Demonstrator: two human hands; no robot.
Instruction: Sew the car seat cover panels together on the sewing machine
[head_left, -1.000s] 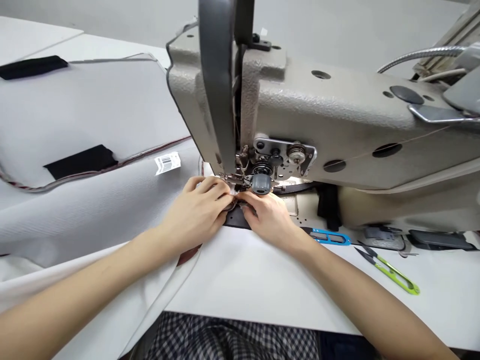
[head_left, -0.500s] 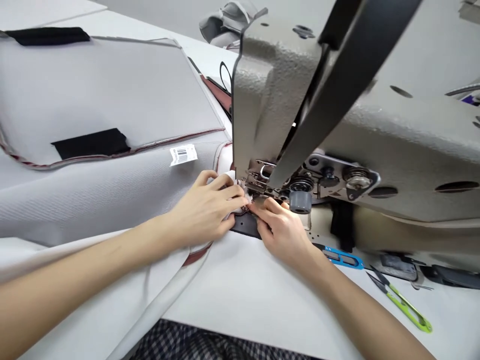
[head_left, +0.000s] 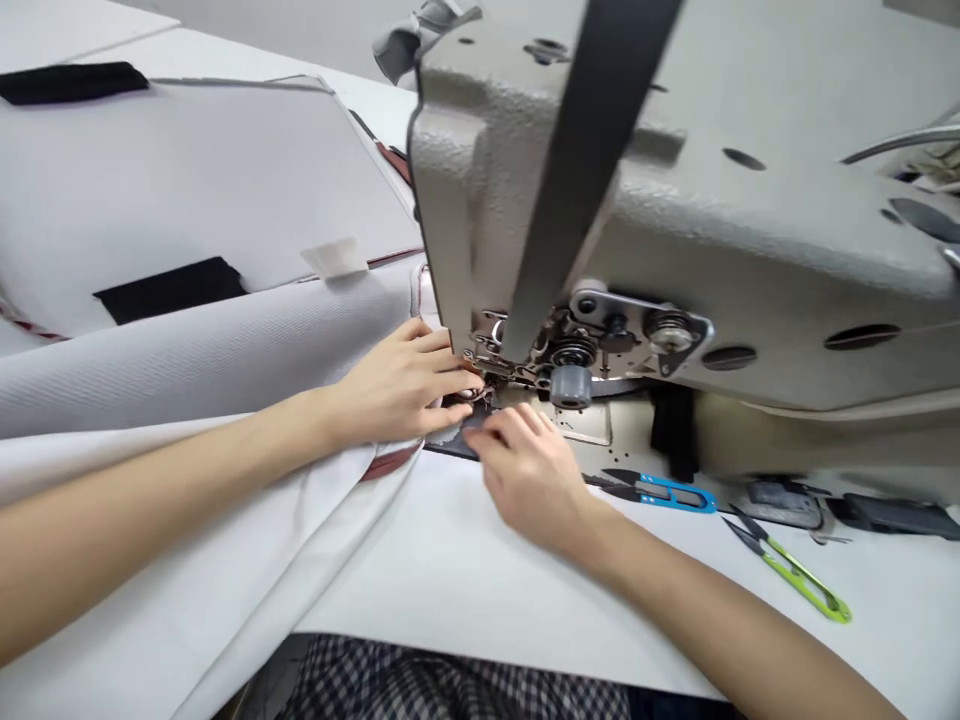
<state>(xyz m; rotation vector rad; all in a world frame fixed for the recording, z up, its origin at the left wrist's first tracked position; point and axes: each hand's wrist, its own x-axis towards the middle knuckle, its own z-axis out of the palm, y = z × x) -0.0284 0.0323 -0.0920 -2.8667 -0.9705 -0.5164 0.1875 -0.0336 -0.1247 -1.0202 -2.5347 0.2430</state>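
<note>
My left hand (head_left: 397, 385) lies flat on the grey fabric (head_left: 195, 360), fingers stretched toward the presser foot (head_left: 487, 365) of the sewing machine (head_left: 675, 230). It presses the fabric's edge with red piping down by the needle. My right hand (head_left: 529, 470) sits just in front of the needle plate (head_left: 581, 425), slightly blurred, fingers curled over a black strip (head_left: 454, 440) that lies under the foot. Whether it grips the strip is unclear.
A dark belt (head_left: 577, 170) hangs in front of the machine head. Blue thread snips (head_left: 660, 490) and green thread snips (head_left: 795, 572) lie on the white table (head_left: 480, 590) to the right. Black patches (head_left: 169, 288) sit on the grey panel at left. Checked trousers show below.
My right hand has drawn back a little from the presser foot toward me. My left hand stays on the fabric with its fingers flatter. The camera has shifted slightly.
</note>
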